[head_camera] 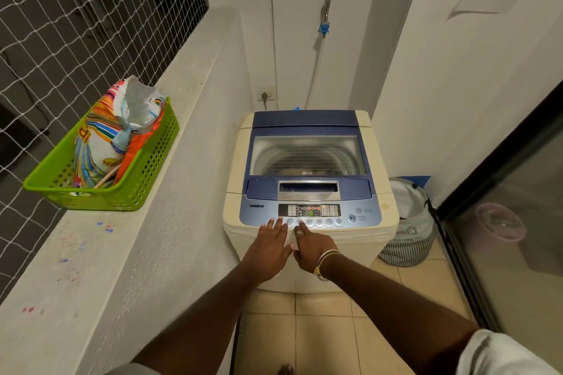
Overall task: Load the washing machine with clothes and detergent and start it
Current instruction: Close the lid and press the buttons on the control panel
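The lid window [307,155] of the washing machine [236,167] shows only dim drum ribs; whether clothes lie inside cannot be told. The button labels and the green character on the display [310,213] are too small to read. A striped laundry bag [409,231] is half hidden behind the machine's corner, to the right of the right grip [310,245].

The machine stands straight ahead of both grips with its lid down. The control panel [259,214] faces the person, and its row of buttons runs left to right.

Both arms reach forward, nearly meeting at the panel's front edge. The left grip [268,248] is flat and unclenched, fingers spread, tips resting on the panel's lower left. The right grip holds nothing: its forefinger is stretched onto a round button under the display, and bangles [324,262] circle its wrist.

Well to the left of the left grip, on the ledge [170,222], a green basket [146,167] holds an opened detergent bag [100,137].
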Available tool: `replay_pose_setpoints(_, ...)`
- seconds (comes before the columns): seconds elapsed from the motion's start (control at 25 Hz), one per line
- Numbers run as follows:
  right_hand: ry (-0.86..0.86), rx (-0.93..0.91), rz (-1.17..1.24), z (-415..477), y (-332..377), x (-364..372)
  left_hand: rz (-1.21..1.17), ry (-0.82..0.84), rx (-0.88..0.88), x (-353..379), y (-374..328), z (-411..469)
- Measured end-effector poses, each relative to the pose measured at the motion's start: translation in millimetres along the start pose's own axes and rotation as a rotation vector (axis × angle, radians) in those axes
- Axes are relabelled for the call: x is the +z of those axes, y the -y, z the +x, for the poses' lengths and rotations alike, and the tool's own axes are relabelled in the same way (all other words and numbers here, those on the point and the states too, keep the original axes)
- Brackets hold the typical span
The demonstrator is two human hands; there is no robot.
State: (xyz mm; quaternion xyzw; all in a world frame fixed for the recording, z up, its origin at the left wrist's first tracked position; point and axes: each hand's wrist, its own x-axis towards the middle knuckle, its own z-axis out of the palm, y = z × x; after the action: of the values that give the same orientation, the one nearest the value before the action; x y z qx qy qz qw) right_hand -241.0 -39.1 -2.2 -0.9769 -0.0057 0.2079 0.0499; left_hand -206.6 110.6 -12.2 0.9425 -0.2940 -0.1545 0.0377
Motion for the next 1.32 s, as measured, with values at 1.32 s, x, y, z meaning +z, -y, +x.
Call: replay_pose_setpoints(1.32, -0.104, -0.076, -0.075, -13.6, -10.0, -15.1, -0.053, -0.105, 0.024, 13.1, -2.7, -9.7)
